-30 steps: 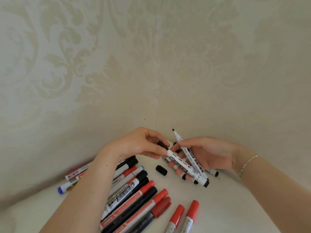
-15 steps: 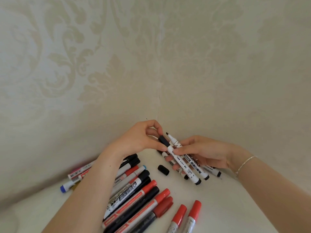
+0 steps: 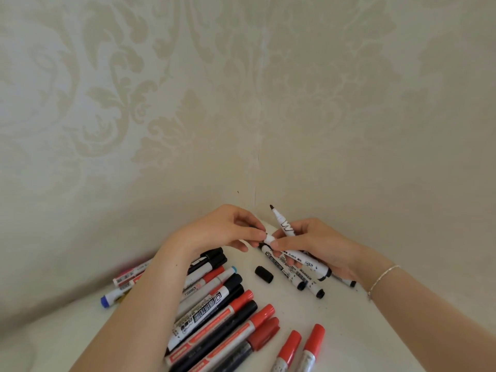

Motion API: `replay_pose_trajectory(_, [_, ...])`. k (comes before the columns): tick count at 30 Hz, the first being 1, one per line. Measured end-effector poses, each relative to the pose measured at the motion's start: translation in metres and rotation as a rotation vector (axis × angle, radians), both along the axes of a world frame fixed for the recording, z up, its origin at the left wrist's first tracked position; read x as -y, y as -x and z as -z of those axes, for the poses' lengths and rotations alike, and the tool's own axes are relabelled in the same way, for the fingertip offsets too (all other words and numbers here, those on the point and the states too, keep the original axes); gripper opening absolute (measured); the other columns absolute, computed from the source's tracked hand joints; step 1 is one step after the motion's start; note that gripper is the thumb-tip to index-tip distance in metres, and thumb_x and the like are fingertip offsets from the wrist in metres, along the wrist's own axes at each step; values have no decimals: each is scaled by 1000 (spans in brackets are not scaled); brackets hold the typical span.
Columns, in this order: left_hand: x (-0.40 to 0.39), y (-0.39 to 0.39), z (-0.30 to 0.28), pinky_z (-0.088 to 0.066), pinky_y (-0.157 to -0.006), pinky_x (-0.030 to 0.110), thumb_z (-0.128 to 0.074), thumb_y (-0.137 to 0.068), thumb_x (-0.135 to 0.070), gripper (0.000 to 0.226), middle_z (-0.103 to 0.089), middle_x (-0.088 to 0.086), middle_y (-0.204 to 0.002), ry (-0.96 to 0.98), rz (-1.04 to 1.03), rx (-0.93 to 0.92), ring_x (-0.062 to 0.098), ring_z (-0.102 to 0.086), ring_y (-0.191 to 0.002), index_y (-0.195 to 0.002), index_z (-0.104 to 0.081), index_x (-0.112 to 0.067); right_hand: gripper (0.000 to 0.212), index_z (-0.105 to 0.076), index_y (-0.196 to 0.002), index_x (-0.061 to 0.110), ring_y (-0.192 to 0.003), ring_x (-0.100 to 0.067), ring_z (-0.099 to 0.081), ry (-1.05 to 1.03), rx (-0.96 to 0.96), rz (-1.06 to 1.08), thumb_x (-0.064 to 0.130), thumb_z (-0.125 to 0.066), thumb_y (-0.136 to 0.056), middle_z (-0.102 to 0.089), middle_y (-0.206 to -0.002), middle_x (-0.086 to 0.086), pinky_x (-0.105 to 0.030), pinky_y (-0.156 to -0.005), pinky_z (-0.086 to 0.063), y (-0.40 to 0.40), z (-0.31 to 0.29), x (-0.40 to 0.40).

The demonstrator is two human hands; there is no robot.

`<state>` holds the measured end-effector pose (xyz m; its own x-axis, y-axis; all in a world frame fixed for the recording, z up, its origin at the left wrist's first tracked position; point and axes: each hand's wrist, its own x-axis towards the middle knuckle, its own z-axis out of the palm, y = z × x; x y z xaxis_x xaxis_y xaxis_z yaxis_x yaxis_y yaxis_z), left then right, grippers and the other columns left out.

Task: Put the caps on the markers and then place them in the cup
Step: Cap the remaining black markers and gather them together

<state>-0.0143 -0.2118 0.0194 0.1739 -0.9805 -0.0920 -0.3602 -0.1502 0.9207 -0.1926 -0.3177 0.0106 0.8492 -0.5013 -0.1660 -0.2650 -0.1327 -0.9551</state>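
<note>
Markers fill my right hand, fingers curled round a bundle of white ones; one reads "MARKER", and an uncapped one pointing up shows a big "W". My left hand pinches the white end of one at the fingertips, where a black cap sat earlier. A loose black cap lies on the table beside the capped pile.
</note>
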Motion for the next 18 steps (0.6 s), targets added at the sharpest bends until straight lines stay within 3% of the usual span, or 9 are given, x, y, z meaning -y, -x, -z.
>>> replay_pose_trajectory(5, [0,-1,2,-44,-58,18,-61,-91,-12,4,-69,-2,-76,-94,52,-75,5,-57,-65,-92,-63,-8,24,-64,-96,0,-49,-13,-49,8,-27,-104,22,-66,-87,-67,-77,-11,-21,-46,-43,-4,-4,-5])
replay_pose_trajectory(9, [-1,-3,4,-37,-57,16,-59,-94,-23,23,-65,-3,-81,-161,153,16,3,-45,-60,-108,-68,-7,24,-61,-96,0,-41,-11,-46,-22,-67,-121,23,-64,-89,-65,-73,-12,-19,-39,-39,-3,-4,-3])
replay_pose_trajectory(11, [0,-2,5,-39,-58,16,-62,-91,-27,25,-61,-4,-79,-136,143,95,5,-45,-61,-110,-69,-13,23,-61,-93,3,-41,-12,-45,-53,-72,-113,25,-65,-88,-64,-72,-11,-19,-39,-39,-2,-3,1])
replay_pose_trajectory(14, [4,-3,11,-46,-68,16,-72,-83,-28,35,-65,-5,-93,-184,102,308,7,-58,-77,-115,-64,-20,23,-63,-88,8,-44,-12,-48,17,-142,-17,29,-70,-84,-68,-74,-9,-20,-40,-40,1,2,8])
replay_pose_trajectory(18, [11,4,21,-45,-75,20,-76,-78,-30,23,-61,-12,-91,-254,114,490,6,-58,-85,-100,-69,-27,13,-59,-91,8,-45,-14,-49,144,-210,231,18,-65,-86,-68,-68,-6,-21,-43,-41,8,9,19])
